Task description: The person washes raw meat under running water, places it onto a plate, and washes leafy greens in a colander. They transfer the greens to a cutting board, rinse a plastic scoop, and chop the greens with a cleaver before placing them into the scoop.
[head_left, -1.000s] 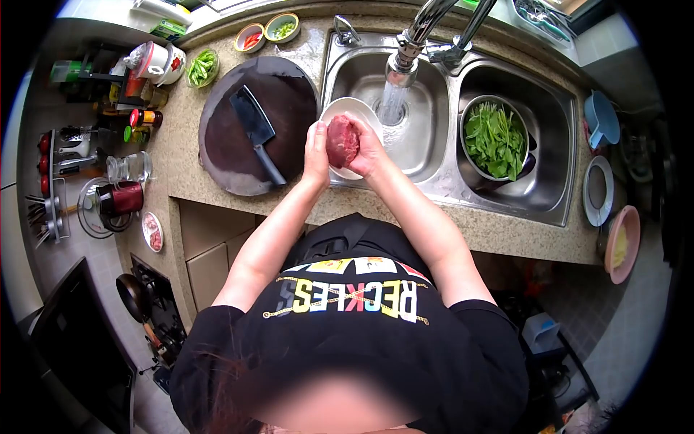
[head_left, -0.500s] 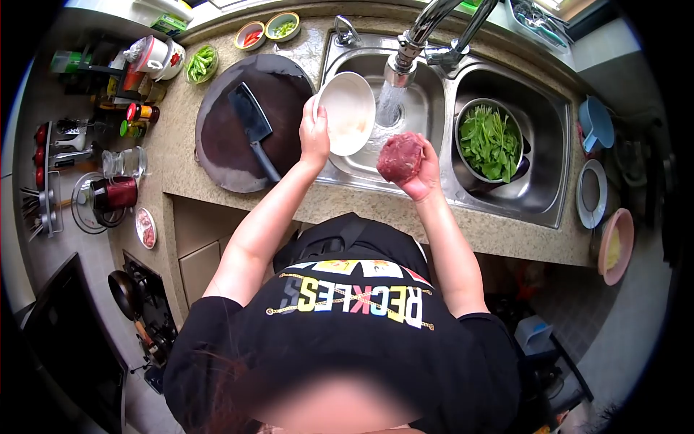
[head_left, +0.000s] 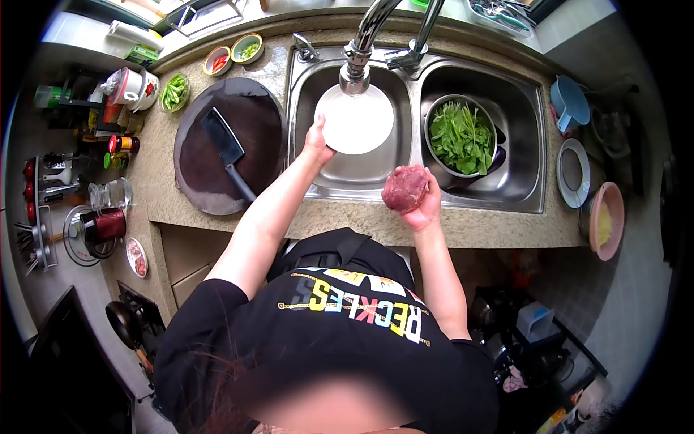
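In my left hand [head_left: 318, 142] is a white bowl [head_left: 356, 123], gripped by its rim over the left sink basin [head_left: 340, 173], right below the faucet [head_left: 356, 72]. My right hand [head_left: 426, 205] holds a piece of raw red meat [head_left: 405, 189] above the counter's front edge, in front of the sink. The fingers curl around the meat's far right side. A steel pot of leafy greens [head_left: 461, 137] sits in the right basin [head_left: 517, 192], with something dark purple beside it.
Left of the sink, a cleaver [head_left: 225, 141] lies on a round dark chopping board [head_left: 199, 173]. Small bowls of red [head_left: 217, 61] and green [head_left: 247, 49] pieces stand behind it. At the far right are a blue dipper [head_left: 571, 103] and a pink bowl [head_left: 614, 239].
The bowl has moved away from the board and under the faucet. My right hand has carried the meat away from the bowl, toward the counter's front edge. The camera view has shifted.
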The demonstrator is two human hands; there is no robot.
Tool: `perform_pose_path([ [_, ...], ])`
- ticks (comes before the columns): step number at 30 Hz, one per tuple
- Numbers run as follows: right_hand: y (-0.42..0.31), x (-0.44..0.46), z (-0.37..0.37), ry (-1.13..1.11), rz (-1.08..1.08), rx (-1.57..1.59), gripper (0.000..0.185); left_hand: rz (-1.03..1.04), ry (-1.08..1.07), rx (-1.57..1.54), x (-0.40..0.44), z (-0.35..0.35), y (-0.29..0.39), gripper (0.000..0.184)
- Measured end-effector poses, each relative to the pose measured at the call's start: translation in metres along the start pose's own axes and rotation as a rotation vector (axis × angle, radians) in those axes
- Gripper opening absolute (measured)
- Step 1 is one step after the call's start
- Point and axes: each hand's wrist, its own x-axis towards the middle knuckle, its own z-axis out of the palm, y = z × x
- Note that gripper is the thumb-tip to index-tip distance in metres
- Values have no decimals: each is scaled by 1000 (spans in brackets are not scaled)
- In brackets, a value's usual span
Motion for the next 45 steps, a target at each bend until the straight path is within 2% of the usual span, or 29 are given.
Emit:
perform_pose_path([
  [3,-4,-4,-6,46,-27,-5,26,-8,-79,-15,0,22,2,53],
  [10,-10,-1,-14,98,5,-26,23,-32,-214,-98,27,27,-4,51],
  [12,-10,2,-14,109,3,-5,23,-114,-263,-216,33,22,-8,49],
  [19,-14,7,-5,88,3,0,23,-190,-262,-306,33,10,-20,48],
  [22,-16,6,1,110,-4,-20,24,-151,-153,-224,26,17,-16,47],
  [24,-17,6,0,113,-6,-30,24,-60,38,33,21,22,-11,45],
  [25,-17,7,0,115,-8,-39,24,-58,42,30,25,16,-11,45],
  [27,-17,8,-3,120,-1,-37,25,189,-1,261,32,7,-6,44],
  [31,-15,12,-14,153,7,-15,25,271,1,317,37,2,6,40],
  [33,-15,13,-18,149,18,-29,25,385,-95,430,37,9,12,38],
  [34,-14,14,-19,143,30,-42,25,443,-70,486,32,21,12,36],
  [37,-11,17,-24,110,23,-50,25,522,-86,642,44,30,9,34],
  [38,-12,17,-25,111,22,-51,25,524,-67,579,51,35,4,34],
  [43,-15,15,-21,133,27,-32,24,542,-7,713,15,81,5,37],
  [45,-17,12,-18,135,12,-33,24,555,233,796,2,97,9,34],
])
